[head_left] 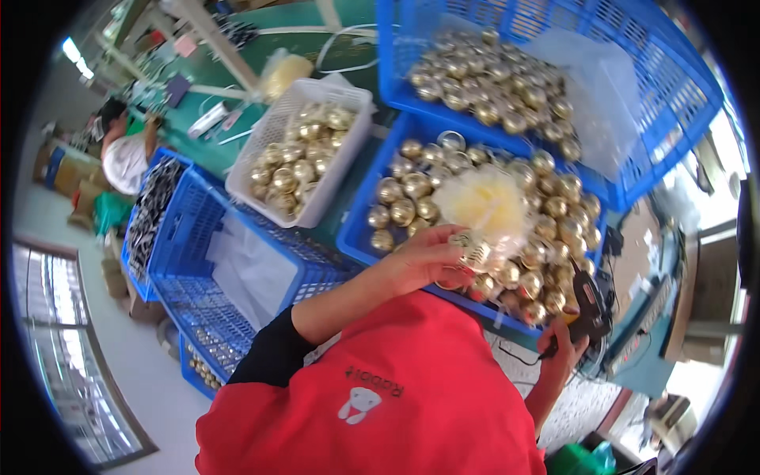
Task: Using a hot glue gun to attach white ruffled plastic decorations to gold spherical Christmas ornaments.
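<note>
L hand [423, 261] pinches gold ball [473, 252] at fingertips over blue crate [356, 237]; R hand [564, 352] fist grips black tool [590, 305].

You wear a red top [412, 380] bearing a small white tooth-shaped emblem [358, 404], over black sleeves [269, 352].

Scene brightly and evenly lit; daylight is admitted through the window [55, 348] at lower left, where glass is washed pale. Blown-out white is noted at far right, beyond the blue crate [633, 87]. Specular glare is recorded on the gold balls [491, 79] inside that crate. Shadows are soft and faint. Straight crate edges are bent by fisheye distortion; a black vignette is seen round the rim. Detail is smeared and soft away from the crate, towards the edges
</note>
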`<state>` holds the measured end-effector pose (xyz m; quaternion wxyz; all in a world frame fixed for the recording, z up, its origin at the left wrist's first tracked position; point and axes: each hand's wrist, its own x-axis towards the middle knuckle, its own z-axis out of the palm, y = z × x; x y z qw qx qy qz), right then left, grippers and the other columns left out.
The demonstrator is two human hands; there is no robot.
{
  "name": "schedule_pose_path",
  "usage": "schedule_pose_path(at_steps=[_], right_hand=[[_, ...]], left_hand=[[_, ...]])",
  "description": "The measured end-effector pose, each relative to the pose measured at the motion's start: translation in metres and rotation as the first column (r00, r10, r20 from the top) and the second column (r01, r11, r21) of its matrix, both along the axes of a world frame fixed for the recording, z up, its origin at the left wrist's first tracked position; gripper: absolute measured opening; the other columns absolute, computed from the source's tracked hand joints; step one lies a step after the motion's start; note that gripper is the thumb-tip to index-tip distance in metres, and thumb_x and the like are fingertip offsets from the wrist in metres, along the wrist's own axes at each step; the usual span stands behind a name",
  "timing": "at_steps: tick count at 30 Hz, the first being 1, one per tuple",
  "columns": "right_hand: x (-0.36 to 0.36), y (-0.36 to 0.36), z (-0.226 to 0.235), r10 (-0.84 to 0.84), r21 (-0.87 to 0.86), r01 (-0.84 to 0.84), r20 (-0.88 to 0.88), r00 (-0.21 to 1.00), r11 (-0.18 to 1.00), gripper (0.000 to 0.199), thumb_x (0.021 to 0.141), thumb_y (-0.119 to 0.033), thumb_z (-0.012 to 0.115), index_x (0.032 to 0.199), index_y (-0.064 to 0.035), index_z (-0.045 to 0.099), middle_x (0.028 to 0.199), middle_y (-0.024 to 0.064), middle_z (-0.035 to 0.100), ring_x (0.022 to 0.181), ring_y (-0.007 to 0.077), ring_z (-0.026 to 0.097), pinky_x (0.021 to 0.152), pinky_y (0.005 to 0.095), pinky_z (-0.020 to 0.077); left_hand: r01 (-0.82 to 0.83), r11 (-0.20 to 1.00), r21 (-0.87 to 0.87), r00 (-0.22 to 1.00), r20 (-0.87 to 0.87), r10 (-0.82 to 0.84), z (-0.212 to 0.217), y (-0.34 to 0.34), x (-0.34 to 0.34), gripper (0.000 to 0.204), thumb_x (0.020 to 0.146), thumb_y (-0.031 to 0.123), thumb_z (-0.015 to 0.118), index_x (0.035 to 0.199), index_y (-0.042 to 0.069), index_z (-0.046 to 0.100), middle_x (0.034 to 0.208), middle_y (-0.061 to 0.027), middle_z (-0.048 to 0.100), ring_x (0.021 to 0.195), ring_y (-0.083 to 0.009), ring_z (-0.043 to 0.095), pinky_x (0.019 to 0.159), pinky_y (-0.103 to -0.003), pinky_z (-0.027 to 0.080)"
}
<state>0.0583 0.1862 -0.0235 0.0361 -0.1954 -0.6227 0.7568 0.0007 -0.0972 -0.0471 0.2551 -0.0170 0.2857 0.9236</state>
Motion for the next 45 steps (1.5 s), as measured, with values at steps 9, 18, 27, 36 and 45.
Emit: schedule_pose_path(at_steps=[9,18,27,36,45], right_hand=[[-0.015,-0.014,-0.006,0.072,0.01,-0.073,0.038,0.997,0.997,0.021,0.079,-0.003,0.056,0.099,-0.0002,0.051,0.053,0.0026,0.046,0.036,0.0088,0.039,0.035,0.0208,0.0294],[-0.005,-0.009,-0.008,-0.019,0.049,0.018,0.03,0.999,0.999,0.024,0.08,-0.008,0.059,0.102,-0.0019,0.05,0.055,0.0024,0.046,0.037,0.0092,0.04,0.034,0.022,0.0307],[-0.021,-0.005,0.005,-0.022,-0.022,0.021,-0.005,1.0,1.0,0.019,0.079,-0.005,0.058,0.097,-0.0015,0.052,0.056,0.0046,0.049,0.039,0.0106,0.044,0.036,0.023,0.0317],[0.002,0.036,-0.006,-0.158,-0.074,0.155,-0.036,0.987,0.985,0.019,0.079,-0.005,0.059,0.097,-0.0009,0.053,0.058,0.0052,0.051,0.039,0.0112,0.045,0.035,0.0226,0.0334],[0.01,0.059,-0.017,-0.227,-0.105,0.224,-0.015,0.974,0.969,0.021,0.079,-0.005,0.059,0.098,0.0,0.052,0.059,0.0055,0.052,0.039,0.011,0.046,0.035,0.0223,0.0336]], left_hand=[[-0.679,0.141,-0.72,0.576,-0.404,0.711,0.001,-0.157,0.003,0.033,0.076,0.014,0.06,0.105,0.001,0.056,0.094,-0.0041,0.062,0.083,-0.0123,0.057,0.07,-0.022,0.042],[-0.692,-0.534,-0.485,0.333,-0.872,0.359,-0.032,-0.174,0.009,0.039,0.077,0.001,0.054,0.116,-0.002,0.05,0.11,-0.012,0.053,0.096,-0.0179,0.052,0.081,-0.028,0.043],[-0.697,0.362,-0.62,0.627,-0.771,-0.113,0.032,0.029,-0.032,0.022,0.079,0.0,0.055,0.101,-0.001,0.056,0.095,-0.0092,0.057,0.079,-0.0178,0.057,0.071,-0.025,0.046],[-0.738,0.388,-0.552,0.26,-0.763,-0.592,-0.014,0.155,-0.066,0.013,0.078,0.001,0.056,0.091,-0.001,0.058,0.088,-0.0141,0.06,0.08,-0.0303,0.058,0.069,-0.037,0.047],[-0.617,0.304,-0.726,0.337,-0.593,-0.731,-0.042,0.2,-0.083,0.035,0.069,0.004,0.062,0.103,-0.003,0.053,0.099,-0.0179,0.054,0.09,-0.0332,0.055,0.078,-0.038,0.045]])
